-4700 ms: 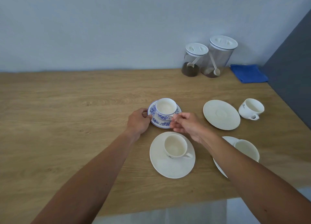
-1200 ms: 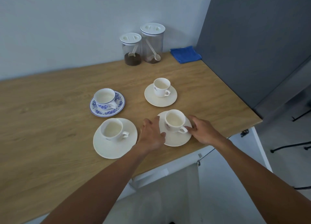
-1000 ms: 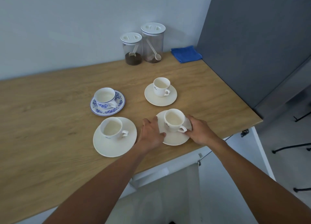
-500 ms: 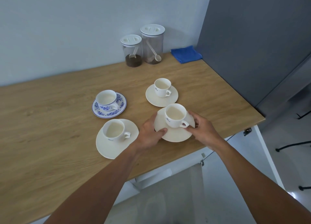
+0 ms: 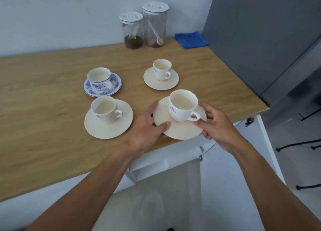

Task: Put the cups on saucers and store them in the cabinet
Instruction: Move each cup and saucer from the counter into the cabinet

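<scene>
Two hands, left (image 5: 147, 128) and right (image 5: 217, 125), clamped on opposite rims of one cream saucer (image 5: 178, 128) carrying a white cup (image 5: 183, 105), held at the near edge of the wooden surface (image 5: 43, 126), with the fingers under the saucer hidden. Farther in, three more cups on three more saucers: a cream pair (image 5: 108, 118) just left, a blue-flowered pair (image 5: 102, 82) behind it, a small cream pair (image 5: 161, 75) to its right. Farthest, against the wall, two lidded jars (image 5: 144, 27) with scoops inside and one blue cloth (image 5: 191, 39); below the surface, white cabinet fronts (image 5: 217, 170), blurred and partly covered by the forearms.
</scene>
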`<state>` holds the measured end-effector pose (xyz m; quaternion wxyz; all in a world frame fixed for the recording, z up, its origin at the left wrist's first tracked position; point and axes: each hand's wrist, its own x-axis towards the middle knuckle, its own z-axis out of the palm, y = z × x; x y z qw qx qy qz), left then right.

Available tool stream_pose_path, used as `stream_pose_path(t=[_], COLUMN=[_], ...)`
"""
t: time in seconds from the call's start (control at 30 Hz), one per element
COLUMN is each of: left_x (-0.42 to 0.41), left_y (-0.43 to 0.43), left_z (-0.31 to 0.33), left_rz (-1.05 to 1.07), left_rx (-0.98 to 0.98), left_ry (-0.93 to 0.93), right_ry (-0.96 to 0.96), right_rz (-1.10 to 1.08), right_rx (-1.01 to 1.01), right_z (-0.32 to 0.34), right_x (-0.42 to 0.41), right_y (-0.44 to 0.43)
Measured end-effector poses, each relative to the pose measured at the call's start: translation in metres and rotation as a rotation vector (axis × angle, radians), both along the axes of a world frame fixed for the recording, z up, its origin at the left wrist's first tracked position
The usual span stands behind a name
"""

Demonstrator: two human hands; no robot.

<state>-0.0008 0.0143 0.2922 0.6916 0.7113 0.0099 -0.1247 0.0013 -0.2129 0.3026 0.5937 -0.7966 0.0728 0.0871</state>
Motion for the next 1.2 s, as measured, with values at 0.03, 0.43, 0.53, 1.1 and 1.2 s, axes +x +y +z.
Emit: stream_pose_path(t=[0.03,0.43,0.53,1.1,1.2], left_x=[-0.007,-0.121,-0.146,-0.100,-0.062], left_y=[-0.002,-0.002,-0.004,-0.063,-0.069], left_z=[-0.004,0.001,-0.011,-0.265,-0.318], left_rz=[0.008,-0.062,-0.087,-0.040,-0.039], left_rx=[-0.033,-0.062,-0.087,-0.060,-0.095], left_ry=[0.014,0.062,0.098,0.166,0.104], right_ry=[-0.006,0.015,0.039,0.087,0.018], right_rz=[-0.003,-0.078,-0.092,-0.179,-0.155], right_rx=[0.007,0.046,0.029,0.041,0.018], right_z=[-0.002,0.005,-0.006,-0.256,-0.314], right_x=[-0.008,-0.142,-0.171,-0.123,-0.083], right_y=[-0.002,0.002,0.000,-0.053,-0.062])
